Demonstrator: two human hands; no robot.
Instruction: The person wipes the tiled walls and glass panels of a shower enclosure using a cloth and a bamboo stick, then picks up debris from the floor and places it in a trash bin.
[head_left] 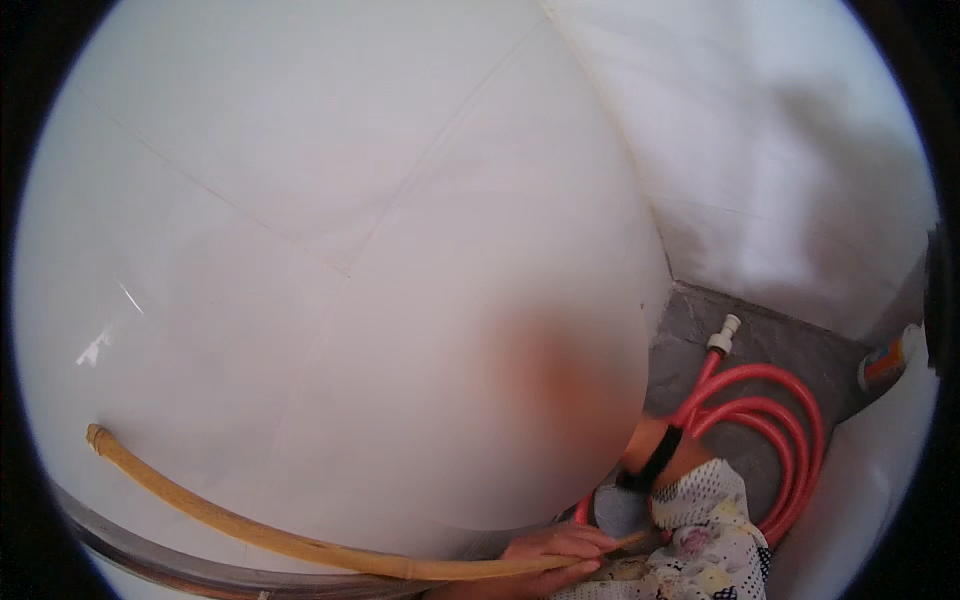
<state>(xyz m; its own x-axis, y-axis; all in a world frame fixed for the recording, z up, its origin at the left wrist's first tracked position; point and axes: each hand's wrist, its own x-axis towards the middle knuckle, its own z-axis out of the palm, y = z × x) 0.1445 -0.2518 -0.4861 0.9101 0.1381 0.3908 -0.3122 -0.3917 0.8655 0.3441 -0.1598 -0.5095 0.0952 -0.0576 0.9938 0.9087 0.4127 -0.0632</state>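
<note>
Fingers (565, 541) of the left hand (552, 560) are gripping a long yellow-brown stick (230, 522) near its right end, the shaft stretching across the near side of the scene to the left. The right hand (550, 370) is showing only as an orange blur within a pale, hazy area, and whether its fingers are spreading or holding anything cannot be told. A black band (663, 460) is circling its wrist, just beyond a patterned white sleeve (705, 500). At right, a coiled red hose (765, 371) with a white fitting (725, 335) is lying on a gray floor (800, 350).
</note>
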